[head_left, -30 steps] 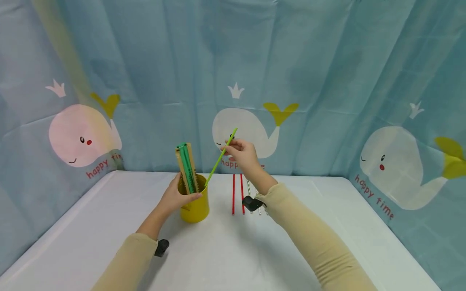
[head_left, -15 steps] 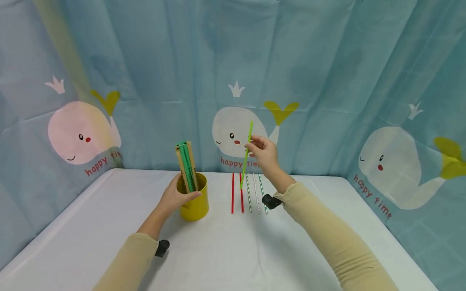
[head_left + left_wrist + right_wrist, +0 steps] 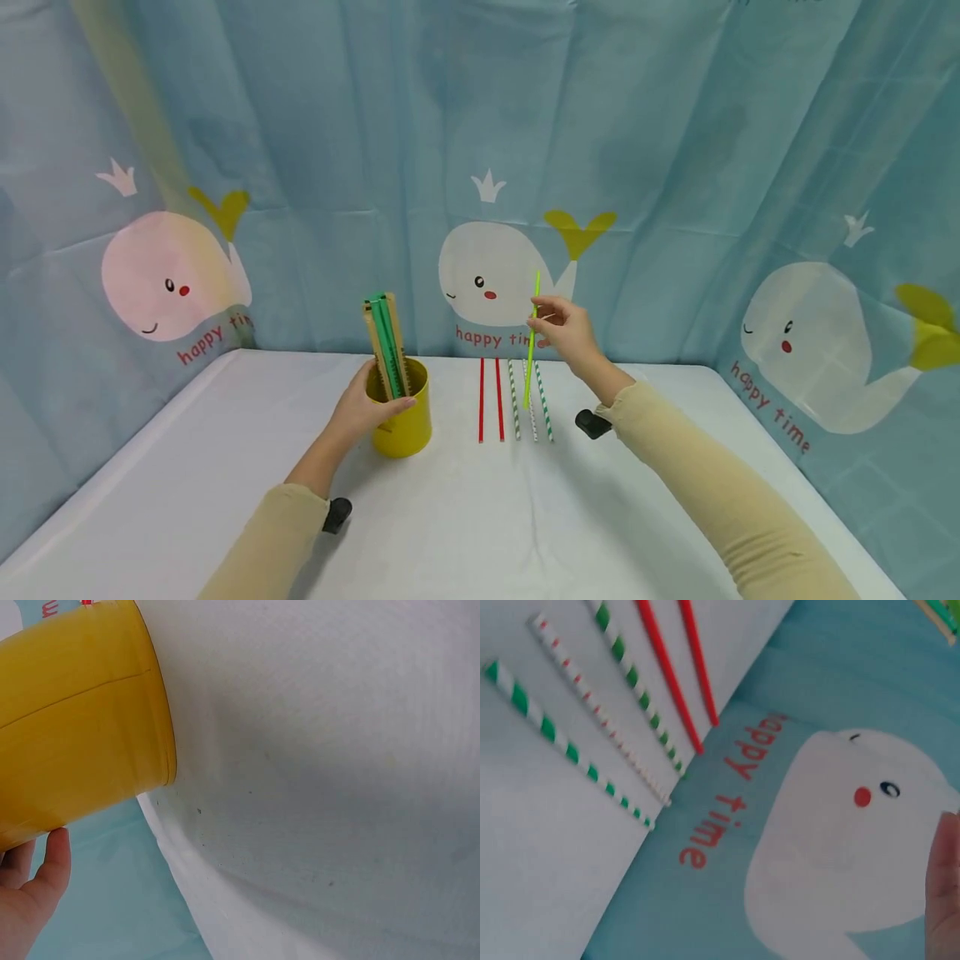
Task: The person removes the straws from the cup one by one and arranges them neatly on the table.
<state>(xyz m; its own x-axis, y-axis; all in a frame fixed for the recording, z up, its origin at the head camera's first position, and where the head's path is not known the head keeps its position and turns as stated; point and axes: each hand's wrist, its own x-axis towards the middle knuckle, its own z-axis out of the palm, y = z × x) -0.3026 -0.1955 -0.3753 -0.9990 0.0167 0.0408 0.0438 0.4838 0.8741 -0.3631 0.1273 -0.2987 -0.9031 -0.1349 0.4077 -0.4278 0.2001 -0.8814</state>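
Observation:
My left hand point(image 3: 358, 415) grips the yellow cup point(image 3: 405, 440) round its side, thumb at the near rim. The cup stands on the table. Several flat green and tan wrapped strips point(image 3: 386, 350) lean upright inside it. In the left wrist view the cup point(image 3: 82, 712) tilts across the frame, with fingertips point(image 3: 56, 851) against its wall. My right hand point(image 3: 570, 333) pinches a bright green straw point(image 3: 529, 367) near its upper part. That straw hangs nearly vertical, its lower end overlapping the row of straws in the head view. Only part of the right hand point(image 3: 943, 889) shows in the right wrist view.
Two red straws point(image 3: 482, 400), two green-striped straws point(image 3: 545, 400) and a red-dotted white straw point(image 3: 592, 705) lie side by side on the white table point(image 3: 450, 517), close to its back edge. A blue whale-print curtain point(image 3: 315, 275) hangs round the back and sides.
My right hand has carried the green straw out of the cup, rightward and then a little lower, over the row of straws. My left hand keeps its hold on the cup.

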